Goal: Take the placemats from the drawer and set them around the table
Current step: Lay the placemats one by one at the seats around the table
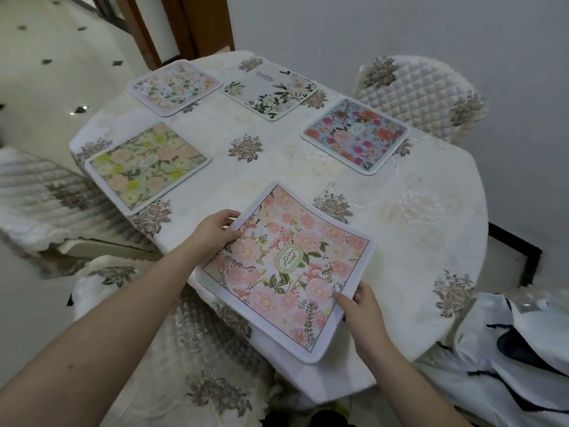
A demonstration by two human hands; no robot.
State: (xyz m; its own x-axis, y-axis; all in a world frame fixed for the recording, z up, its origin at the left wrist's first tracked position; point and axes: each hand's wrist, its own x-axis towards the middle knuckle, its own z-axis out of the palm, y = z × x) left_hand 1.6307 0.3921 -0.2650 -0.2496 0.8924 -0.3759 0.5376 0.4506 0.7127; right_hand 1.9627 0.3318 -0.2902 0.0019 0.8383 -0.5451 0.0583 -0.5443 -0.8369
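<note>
Pink placemat (286,269): lay at the tabletop (415,217) near edge, long axis skewed, overhanging.
Left hand (215,231): fingers pinched its far-left edge.
Right hand (363,309): fingers gripped its near-right edge.
Four other placemats (147,167): lay flat beyond the pink placemat.

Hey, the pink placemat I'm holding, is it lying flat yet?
Not quite. The pink placemat is spread open, but both hands, left hand and right hand, grip its edges, and its near corner overhangs the table.

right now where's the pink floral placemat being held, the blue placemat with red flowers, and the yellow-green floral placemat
pink floral placemat (286,269), head view, on the oval label at its centre
blue placemat with red flowers (355,134), head view, on its printed middle
yellow-green floral placemat (147,166), head view, on its printed middle
</note>
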